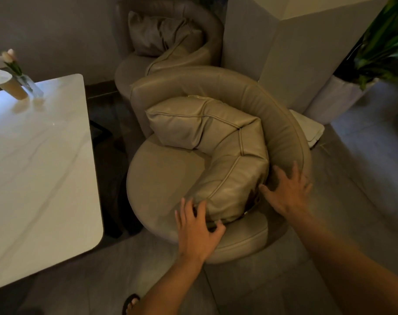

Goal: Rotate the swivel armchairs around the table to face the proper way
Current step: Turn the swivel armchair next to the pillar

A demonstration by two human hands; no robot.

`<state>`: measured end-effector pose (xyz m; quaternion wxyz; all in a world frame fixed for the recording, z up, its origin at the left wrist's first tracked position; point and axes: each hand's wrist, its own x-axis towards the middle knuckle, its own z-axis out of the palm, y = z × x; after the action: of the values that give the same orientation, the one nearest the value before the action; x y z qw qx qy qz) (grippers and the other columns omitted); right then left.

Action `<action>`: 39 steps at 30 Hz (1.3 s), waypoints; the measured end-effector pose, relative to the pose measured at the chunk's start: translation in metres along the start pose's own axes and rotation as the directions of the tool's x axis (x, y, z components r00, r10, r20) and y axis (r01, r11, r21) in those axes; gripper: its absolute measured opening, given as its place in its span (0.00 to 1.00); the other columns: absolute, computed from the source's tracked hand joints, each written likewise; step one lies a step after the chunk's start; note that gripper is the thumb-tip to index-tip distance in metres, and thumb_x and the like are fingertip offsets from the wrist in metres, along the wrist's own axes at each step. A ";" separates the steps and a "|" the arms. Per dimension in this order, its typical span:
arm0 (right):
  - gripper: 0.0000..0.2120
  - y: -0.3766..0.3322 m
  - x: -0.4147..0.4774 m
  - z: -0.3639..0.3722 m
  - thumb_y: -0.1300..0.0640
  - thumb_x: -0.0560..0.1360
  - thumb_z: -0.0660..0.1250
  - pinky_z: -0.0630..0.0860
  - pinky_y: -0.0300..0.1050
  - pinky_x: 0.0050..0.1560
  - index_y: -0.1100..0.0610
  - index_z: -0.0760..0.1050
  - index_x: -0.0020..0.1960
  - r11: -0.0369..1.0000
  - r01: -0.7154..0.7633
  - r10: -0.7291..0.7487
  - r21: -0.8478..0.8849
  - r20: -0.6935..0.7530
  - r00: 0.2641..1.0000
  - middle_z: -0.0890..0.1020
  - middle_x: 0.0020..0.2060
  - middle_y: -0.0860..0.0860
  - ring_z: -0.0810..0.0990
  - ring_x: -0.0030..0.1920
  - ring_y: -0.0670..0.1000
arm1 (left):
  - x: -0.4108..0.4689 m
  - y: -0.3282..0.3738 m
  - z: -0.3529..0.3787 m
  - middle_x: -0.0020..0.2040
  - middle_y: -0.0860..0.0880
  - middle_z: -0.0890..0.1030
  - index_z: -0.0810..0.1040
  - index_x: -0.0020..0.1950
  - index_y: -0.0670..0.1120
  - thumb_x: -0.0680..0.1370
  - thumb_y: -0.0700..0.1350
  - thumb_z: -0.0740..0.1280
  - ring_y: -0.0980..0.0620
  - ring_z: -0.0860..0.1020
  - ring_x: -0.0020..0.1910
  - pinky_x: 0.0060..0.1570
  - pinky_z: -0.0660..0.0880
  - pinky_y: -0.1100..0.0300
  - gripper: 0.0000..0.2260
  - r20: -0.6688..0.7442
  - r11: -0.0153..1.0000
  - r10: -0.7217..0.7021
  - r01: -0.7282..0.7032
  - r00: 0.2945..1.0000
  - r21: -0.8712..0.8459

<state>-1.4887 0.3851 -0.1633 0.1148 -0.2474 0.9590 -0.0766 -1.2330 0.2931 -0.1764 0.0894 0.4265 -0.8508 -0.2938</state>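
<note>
A beige leather swivel armchair (166, 178) stands in the middle, right of the white marble table (34, 169). Its curved backrest (273, 114) wraps the far and right side, and a long bent cushion (216, 142) lies against it. My left hand (198, 228) rests with fingers spread on the near end of the cushion, at the seat's front edge. My right hand (286, 189) lies flat with fingers apart on the near end of the backrest. A second matching armchair (170, 35) stands behind, its seat open toward the table side.
A white pillar (284, 46) rises right of the chairs. A potted plant (357, 83) in a white pot stands at far right. A flat white object (311, 130) lies on the floor behind the backrest. On the table's far corner stand a glass vase (28, 84) and a cup (9, 85).
</note>
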 end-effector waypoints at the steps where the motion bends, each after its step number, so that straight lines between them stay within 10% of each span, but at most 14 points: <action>1: 0.32 -0.008 -0.008 0.002 0.34 0.73 0.65 0.50 0.61 0.77 0.45 0.69 0.74 0.988 0.147 -0.147 -0.048 0.001 0.989 0.61 0.79 0.57 0.55 0.79 0.62 | 0.004 0.001 -0.004 0.78 0.43 0.61 0.71 0.72 0.53 0.73 0.63 0.63 0.40 0.50 0.80 0.76 0.53 0.38 0.29 0.017 0.996 0.066 -0.067 0.998 0.066; 4: 0.23 -0.023 -0.048 0.019 0.35 0.74 0.61 0.74 0.50 0.61 0.49 0.84 0.53 0.892 0.453 -0.449 -0.009 0.111 0.887 0.85 0.54 0.53 0.82 0.58 0.57 | -0.001 0.002 -0.003 0.81 0.46 0.58 0.72 0.71 0.58 0.71 0.74 0.59 0.41 0.43 0.81 0.75 0.45 0.32 0.34 0.163 0.918 0.349 -0.372 0.923 0.135; 8: 0.23 -0.025 -0.066 0.031 0.36 0.73 0.59 0.76 0.46 0.42 0.52 0.83 0.37 0.864 0.500 -0.494 -0.064 0.086 0.865 0.86 0.37 0.51 0.84 0.41 0.56 | -0.016 -0.011 0.010 0.82 0.47 0.53 0.53 0.80 0.52 0.65 0.79 0.60 0.40 0.38 0.80 0.69 0.31 0.27 0.51 0.475 0.783 0.450 -0.590 0.756 0.196; 12: 0.22 -0.027 -0.054 0.032 0.37 0.73 0.61 0.75 0.46 0.39 0.51 0.82 0.34 0.865 0.490 -0.480 -0.111 0.103 0.871 0.86 0.33 0.52 0.84 0.39 0.56 | -0.002 -0.020 0.008 0.81 0.47 0.57 0.48 0.82 0.53 0.73 0.63 0.69 0.40 0.41 0.81 0.67 0.27 0.29 0.45 0.575 0.774 0.446 -0.618 0.686 0.137; 18: 0.22 -0.025 -0.055 0.034 0.38 0.74 0.60 0.72 0.46 0.36 0.50 0.72 0.27 0.878 0.472 -0.462 -0.076 0.125 0.878 0.85 0.32 0.52 0.84 0.37 0.56 | -0.003 -0.024 0.011 0.81 0.48 0.59 0.49 0.82 0.54 0.73 0.62 0.69 0.42 0.42 0.81 0.69 0.28 0.28 0.44 0.559 0.774 0.473 -0.624 0.681 0.105; 25: 0.17 -0.029 -0.064 0.032 0.40 0.74 0.64 0.75 0.46 0.39 0.48 0.84 0.37 0.912 0.404 -0.396 -0.073 0.104 0.912 0.87 0.39 0.53 0.85 0.43 0.59 | -0.013 -0.018 0.006 0.81 0.47 0.59 0.47 0.80 0.59 0.71 0.62 0.71 0.44 0.43 0.81 0.72 0.32 0.32 0.46 0.568 0.809 0.396 -0.567 0.721 0.156; 33: 0.12 -0.057 -0.096 0.031 0.47 0.71 0.75 0.75 0.46 0.31 0.51 0.83 0.31 0.865 0.486 -0.470 -0.126 0.137 0.872 0.84 0.28 0.55 0.84 0.32 0.61 | -0.036 -0.062 -0.047 0.74 0.48 0.70 0.60 0.78 0.57 0.75 0.65 0.66 0.45 0.68 0.72 0.71 0.65 0.49 0.35 0.476 0.946 0.271 -0.323 0.837 0.030; 36: 0.07 -0.062 -0.097 0.025 0.56 0.69 0.77 0.78 0.50 0.36 0.56 0.84 0.34 0.870 0.490 -0.491 -0.054 -0.006 0.871 0.83 0.30 0.59 0.83 0.34 0.63 | -0.054 -0.081 -0.046 0.71 0.49 0.74 0.68 0.75 0.54 0.75 0.65 0.66 0.49 0.72 0.70 0.69 0.66 0.60 0.31 0.417 0.980 0.058 0.028 0.907 -0.197; 39: 0.12 -0.038 -0.053 0.010 0.58 0.70 0.76 0.75 0.58 0.56 0.63 0.83 0.50 0.983 0.180 -0.181 -0.027 -0.105 0.978 0.82 0.50 0.66 0.79 0.54 0.68 | -0.058 -0.073 -0.031 0.71 0.50 0.74 0.72 0.72 0.55 0.77 0.65 0.63 0.50 0.72 0.69 0.68 0.68 0.60 0.26 0.462 0.782 -0.284 0.481 0.840 -0.395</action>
<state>-1.4235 0.3776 -0.1557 0.0535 -0.3299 0.9380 -0.0917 -1.1354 0.2914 -0.1870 -0.0324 0.4907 -0.6397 -0.5907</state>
